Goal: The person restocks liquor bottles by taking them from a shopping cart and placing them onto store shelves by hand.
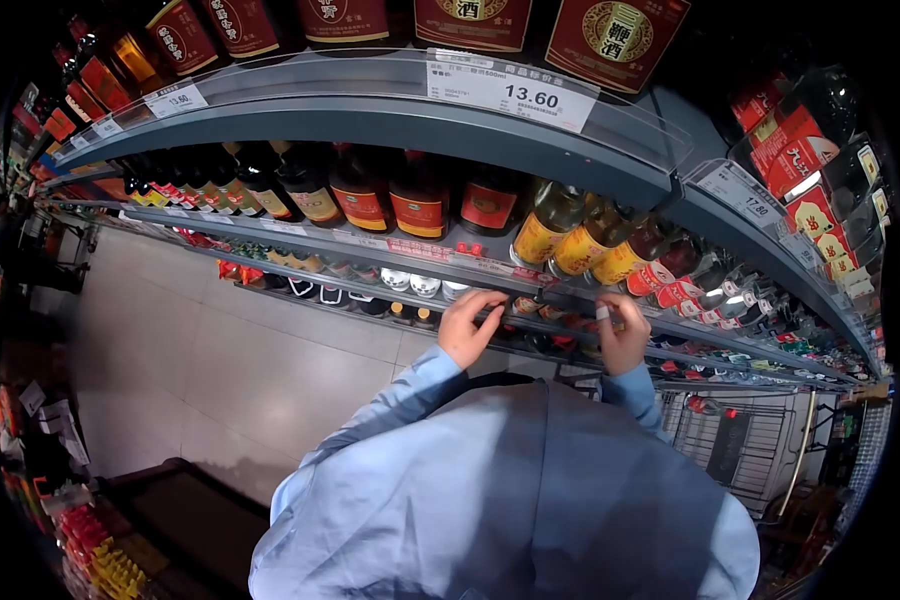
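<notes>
My left hand [470,326] is in front of the lower shelf edge, its fingers bent and its thumb apart from them, with nothing visible in between. To its right, my right hand [624,332] has its fingers curled in toward the thumb. A small white patch shows at those fingertips; I cannot make out what it is or whether something is held. Just above the hands are yellow-labelled bottles [581,250] and small red caps or items [470,248] by a red-label dark bottle [489,204]. Smaller bottles on the shelf beneath are partly hidden by my hands.
The upper shelf [370,92] carries dark red boxes [472,22] and a price tag [511,96] reading 13.60. Red-labelled clear bottles [795,140] stand at right. A shopping cart [760,450] with a bottle inside is lower right. Tiled floor [200,350] spreads left.
</notes>
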